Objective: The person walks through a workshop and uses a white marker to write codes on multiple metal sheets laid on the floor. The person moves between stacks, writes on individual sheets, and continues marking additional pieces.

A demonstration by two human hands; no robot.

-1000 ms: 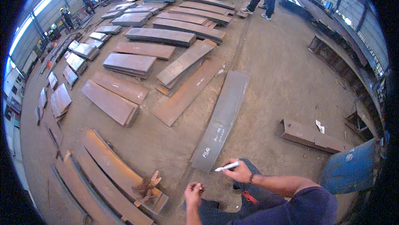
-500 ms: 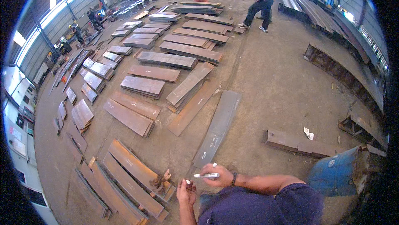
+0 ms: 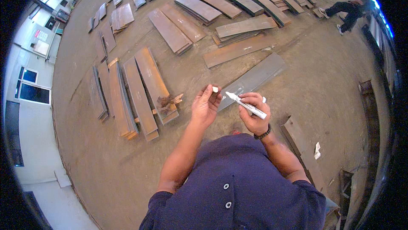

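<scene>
In front of my body, my right hand [image 3: 254,117] grips a white paint marker [image 3: 251,107], its uncapped tip pointing up and to the left. My left hand [image 3: 204,107] pinches a small white marker cap [image 3: 215,89] between thumb and fingers, a short gap away from the tip. A small white thing [image 3: 264,100], perhaps a ring, shows beside my right-hand fingers; a dark beaded bracelet [image 3: 262,134] is round that wrist. Beyond both hands, a long grey steel plate [image 3: 263,73] with white handwritten marks lies on the floor, partly hidden by them.
Rusty steel plates [image 3: 141,89] lie in stacks at left, with a crumpled brown scrap [image 3: 168,101] on one. More plate stacks [image 3: 176,28] spread ahead. At right are a steel beam [image 3: 304,147], white paper [image 3: 317,150] and a person [image 3: 348,11] farther off.
My view has turned left and downward, so the plates now appear shifted and tilted. Both hands sit higher in the picture, still holding the marker and the cap apart.
</scene>
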